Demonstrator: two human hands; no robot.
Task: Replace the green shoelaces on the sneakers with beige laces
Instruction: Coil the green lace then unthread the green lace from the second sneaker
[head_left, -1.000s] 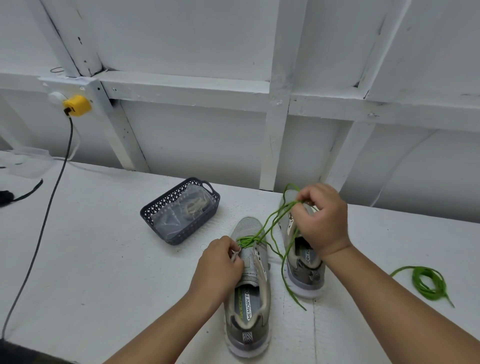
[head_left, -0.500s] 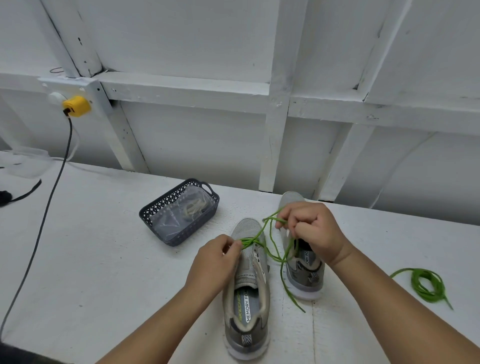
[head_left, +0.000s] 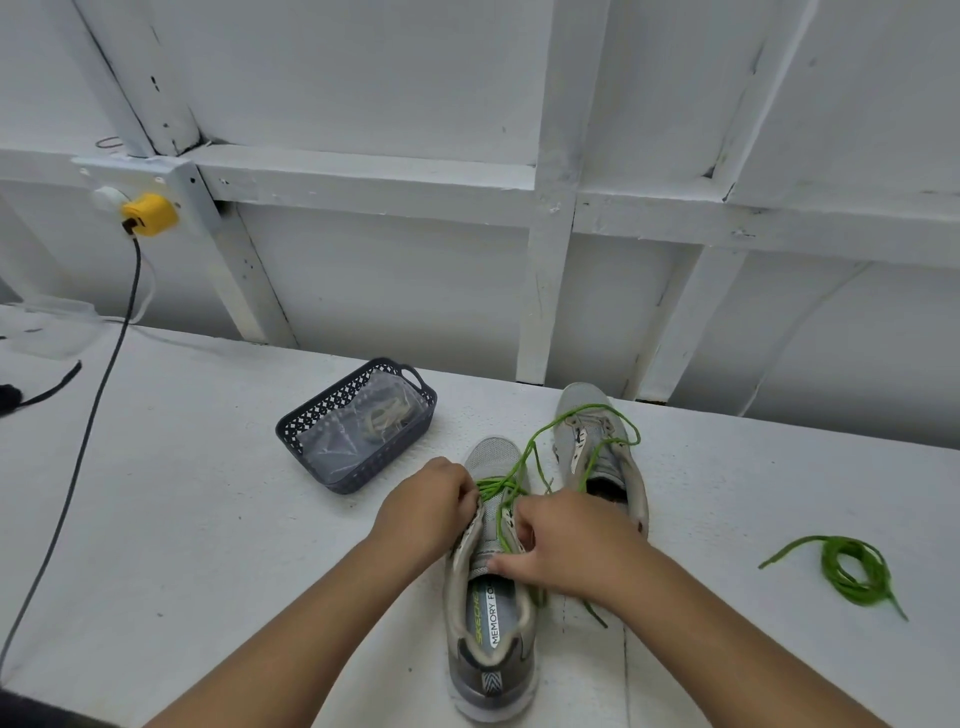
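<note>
"SKECHERS", "MEMORY FOAM" on sneaker insole (head_left: 487, 609)

— What is fixed to the white-painted timber wall (head_left: 395, 291)?
— A yellow plug (head_left: 149, 214) is seated in a white socket, and a black cable (head_left: 83, 441) is led down from it across the white tabletop (head_left: 171, 519).

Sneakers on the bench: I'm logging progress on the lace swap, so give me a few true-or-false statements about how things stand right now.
1. A green lace is still threaded in the near sneaker. True.
2. The far sneaker has beige laces fitted. False: its eyelets are bare.
3. A loose green lace lies coiled on the table. True.
4. The dark basket sits right of both shoes. False: it sits to their left.
5. The left hand and right hand are both at the near sneaker. True.
</note>
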